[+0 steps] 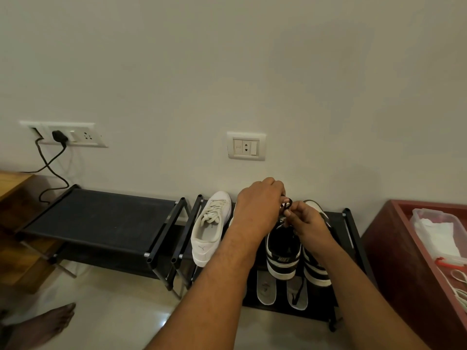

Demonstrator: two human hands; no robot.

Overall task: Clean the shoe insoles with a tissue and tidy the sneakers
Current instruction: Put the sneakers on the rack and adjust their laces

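- L hand [260,200] + R hand [307,222]: both grips pinch lace [287,203] of blk sneaker [283,256] on rack [346,212].
- Judged: tidying stage, lacing underway; insole wipe can't be verified here.

A black-and-white sneaker [283,251] is sitting on the top shelf of a black shoe rack [352,223], toe towards the wall and heel at the front edge. The left hand [260,203] and right hand [307,221] are both pinching its black lace [287,203], which is forming a small loop above the tongue. Its matching sneaker [316,267] is resting just beside it on the right, partly hidden by the right hand, and a white sneaker [211,228] with pale laces is lying to the left, pointing the same way.
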